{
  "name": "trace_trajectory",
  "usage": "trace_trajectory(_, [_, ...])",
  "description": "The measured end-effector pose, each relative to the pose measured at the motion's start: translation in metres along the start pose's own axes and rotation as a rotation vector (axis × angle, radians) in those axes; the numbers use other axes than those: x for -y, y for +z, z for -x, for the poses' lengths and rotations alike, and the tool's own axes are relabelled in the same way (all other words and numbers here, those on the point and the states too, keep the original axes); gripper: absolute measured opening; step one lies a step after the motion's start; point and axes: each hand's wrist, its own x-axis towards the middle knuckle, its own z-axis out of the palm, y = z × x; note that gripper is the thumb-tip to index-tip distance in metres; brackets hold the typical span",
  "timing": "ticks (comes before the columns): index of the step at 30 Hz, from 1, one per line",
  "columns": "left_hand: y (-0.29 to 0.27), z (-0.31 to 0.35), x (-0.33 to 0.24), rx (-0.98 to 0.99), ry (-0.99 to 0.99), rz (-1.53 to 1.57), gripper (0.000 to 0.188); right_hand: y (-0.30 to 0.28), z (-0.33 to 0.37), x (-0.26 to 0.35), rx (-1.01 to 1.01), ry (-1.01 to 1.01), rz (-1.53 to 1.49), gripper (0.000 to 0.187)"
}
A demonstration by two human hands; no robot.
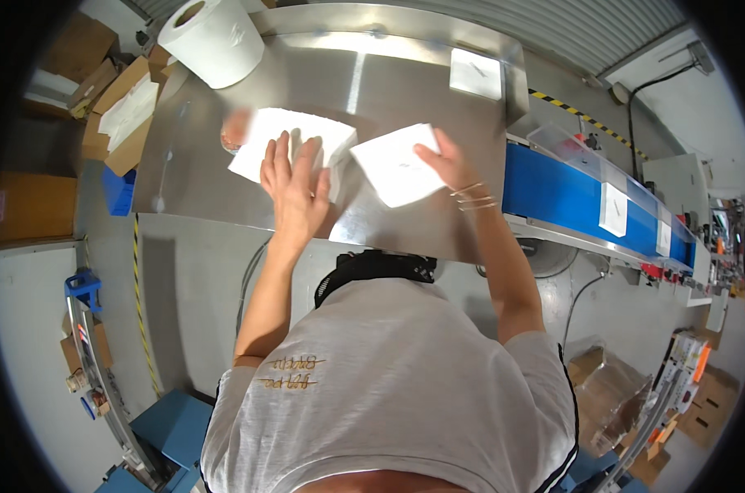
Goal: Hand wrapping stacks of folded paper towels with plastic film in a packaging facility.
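My left hand [297, 193] lies with its fingers spread on a stack of white square sheets or thin packets [257, 152], left of the middle of a steel table [307, 74]. A little to the right, my right hand [448, 160] pinches the right edge of one white square packet [393, 168], thumb on top. This packet is tilted over the steel surface and bears a small dark mark in its middle. A blurred reddish-brown thing [235, 130] shows at the stack's left edge; I cannot tell what it is.
A big white paper roll [216, 49] stands at the table's far left. Another white packet [475, 74] lies at the far right corner. Beside the table's right end runs a blue conveyor belt [545, 185] carrying white packets [613, 209]. An open cardboard box [134, 107] and blue bin [119, 191] are left.
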Motion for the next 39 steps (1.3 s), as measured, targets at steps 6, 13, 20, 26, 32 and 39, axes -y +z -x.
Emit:
trace_trajectory(6, [-0.001,0.004,0.010,0.034,0.031,-0.069,0.036,-0.139,0.064,-0.034,-0.504,0.207,0.467,0.039])
trace_trajectory(13, [-0.002,0.005,0.004,0.002,0.062,-0.077,0.035,-0.159,0.072,-0.014,-0.808,0.134,1.358,0.058])
trace_trajectory(20, [-0.005,0.002,0.009,0.061,0.109,-0.056,0.025,0.039,-0.015,0.058,0.257,-0.068,0.176,0.045])
trace_trajectory(26, [-0.012,-0.002,0.014,0.054,0.065,0.012,0.031,0.044,-0.018,0.036,0.284,0.087,-0.094,0.034])
trace_trajectory(32, [-0.012,-0.002,0.019,0.048,0.015,-0.122,0.038,-0.063,0.039,-0.002,-0.323,0.139,0.079,0.033])
trace_trajectory(39, [-0.008,0.001,0.024,0.008,0.069,-0.113,0.035,-0.196,0.092,-0.009,-0.676,0.465,0.798,0.049])
